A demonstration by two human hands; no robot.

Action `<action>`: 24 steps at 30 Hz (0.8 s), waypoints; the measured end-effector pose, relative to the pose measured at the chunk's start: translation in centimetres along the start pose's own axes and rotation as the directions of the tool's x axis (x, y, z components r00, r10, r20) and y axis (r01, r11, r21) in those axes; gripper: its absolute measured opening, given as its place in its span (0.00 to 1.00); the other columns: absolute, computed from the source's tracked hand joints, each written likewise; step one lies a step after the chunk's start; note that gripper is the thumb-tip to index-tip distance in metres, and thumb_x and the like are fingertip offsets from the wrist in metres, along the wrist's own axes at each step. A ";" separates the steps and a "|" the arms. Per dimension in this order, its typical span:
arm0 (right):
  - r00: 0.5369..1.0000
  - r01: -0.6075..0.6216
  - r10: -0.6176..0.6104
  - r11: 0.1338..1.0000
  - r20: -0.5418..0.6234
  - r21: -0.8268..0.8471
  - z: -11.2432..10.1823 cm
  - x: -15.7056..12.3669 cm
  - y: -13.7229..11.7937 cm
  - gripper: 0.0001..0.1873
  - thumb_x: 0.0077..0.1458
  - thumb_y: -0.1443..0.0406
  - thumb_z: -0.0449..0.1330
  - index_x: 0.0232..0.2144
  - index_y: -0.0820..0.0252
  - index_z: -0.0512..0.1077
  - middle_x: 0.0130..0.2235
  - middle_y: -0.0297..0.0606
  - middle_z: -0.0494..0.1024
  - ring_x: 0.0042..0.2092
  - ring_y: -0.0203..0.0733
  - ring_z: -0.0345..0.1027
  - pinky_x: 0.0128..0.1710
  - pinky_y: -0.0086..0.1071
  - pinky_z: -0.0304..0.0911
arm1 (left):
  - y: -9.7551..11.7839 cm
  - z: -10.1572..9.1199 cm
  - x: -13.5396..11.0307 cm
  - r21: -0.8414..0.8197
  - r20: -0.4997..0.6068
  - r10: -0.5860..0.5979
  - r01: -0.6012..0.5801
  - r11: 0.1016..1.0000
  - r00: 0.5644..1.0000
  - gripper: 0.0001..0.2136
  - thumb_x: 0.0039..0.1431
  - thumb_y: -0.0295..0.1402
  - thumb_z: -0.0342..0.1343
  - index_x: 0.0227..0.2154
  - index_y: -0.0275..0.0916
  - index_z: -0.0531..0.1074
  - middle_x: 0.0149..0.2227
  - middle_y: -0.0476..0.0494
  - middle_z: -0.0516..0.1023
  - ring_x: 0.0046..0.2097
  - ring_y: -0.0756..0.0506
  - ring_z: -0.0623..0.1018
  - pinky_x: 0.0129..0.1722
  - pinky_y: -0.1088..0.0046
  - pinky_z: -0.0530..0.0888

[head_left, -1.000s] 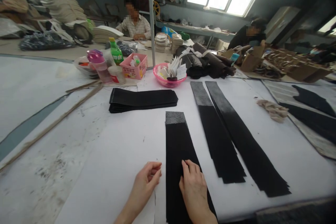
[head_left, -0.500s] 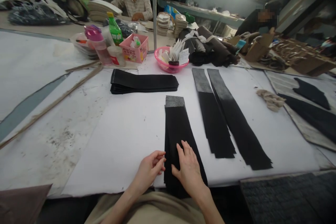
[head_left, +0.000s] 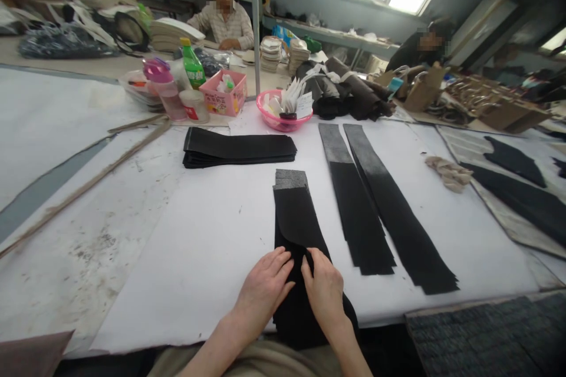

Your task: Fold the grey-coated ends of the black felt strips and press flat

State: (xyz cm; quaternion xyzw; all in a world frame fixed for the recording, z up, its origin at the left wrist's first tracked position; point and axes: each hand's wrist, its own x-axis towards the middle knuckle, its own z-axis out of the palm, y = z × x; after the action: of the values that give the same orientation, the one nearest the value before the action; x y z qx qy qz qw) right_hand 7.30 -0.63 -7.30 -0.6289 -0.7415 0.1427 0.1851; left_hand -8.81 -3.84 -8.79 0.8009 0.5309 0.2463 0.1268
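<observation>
Before us on the white table (head_left: 198, 265), our right hand (head_left: 325, 287) pinches the curled black strip (head_left: 297, 218), apparently separating it; our left hand (head_left: 264, 284) lies loosely spread on its stack (head_left: 290, 179); peeling calls for steadiness.

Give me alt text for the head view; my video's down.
The right hand pinches a raised fold on a stack of black strips; the left hand touches the stack's left side. Two similar stacks lie to the right on the white table.
</observation>
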 end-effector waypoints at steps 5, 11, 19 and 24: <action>0.997 -0.077 0.075 0.987 0.021 0.140 -1.5 1.4 1.5 0.13 0.64 0.60 0.47 0.33 0.57 0.68 0.29 0.36 0.75 0.30 0.42 0.70 0.31 0.31 0.62 | -1.4 1.8 3.0 0.188 0.070 0.052 -0.064 0.980 0.996 0.34 0.52 0.49 0.59 0.57 0.34 0.62 0.61 0.34 0.64 0.61 0.36 0.65 0.59 0.54 0.63; 0.989 -0.105 0.134 0.924 -0.055 0.368 -5.4 2.4 3.6 0.16 0.63 0.54 0.48 0.36 0.58 0.69 0.31 0.34 0.75 0.32 0.38 0.70 0.33 0.27 0.63 | -4.0 2.5 7.8 0.312 0.083 0.028 -0.053 0.949 0.996 0.38 0.52 0.57 0.53 0.57 0.30 0.63 0.62 0.28 0.61 0.61 0.33 0.63 0.60 0.52 0.60; 0.931 0.100 -0.054 0.989 -0.361 0.110 -9.9 1.8 3.8 0.13 0.62 0.58 0.52 0.42 0.57 0.71 0.39 0.39 0.77 0.39 0.41 0.73 0.41 0.29 0.68 | -7.0 3.2 12.9 0.315 -0.005 -0.027 0.027 0.949 1.000 0.33 0.57 0.51 0.50 0.58 0.30 0.62 0.62 0.28 0.61 0.63 0.32 0.60 0.61 0.49 0.55; 0.828 0.506 -0.515 0.857 -0.221 -0.100 -9.0 -0.3 2.2 0.10 0.62 0.67 0.51 0.40 0.55 0.72 0.42 0.37 0.78 0.40 0.38 0.74 0.40 0.26 0.67 | -7.3 3.1 12.8 0.216 -0.006 -0.052 0.052 0.975 0.999 0.32 0.58 0.49 0.52 0.59 0.31 0.61 0.63 0.29 0.59 0.64 0.33 0.58 0.62 0.48 0.53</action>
State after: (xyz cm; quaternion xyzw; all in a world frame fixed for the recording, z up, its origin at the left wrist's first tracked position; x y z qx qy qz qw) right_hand 13.34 -0.69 -0.32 -0.4239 -0.8571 -0.0025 0.2928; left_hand -8.89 10.99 -11.47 0.7956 0.5754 0.1839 0.0456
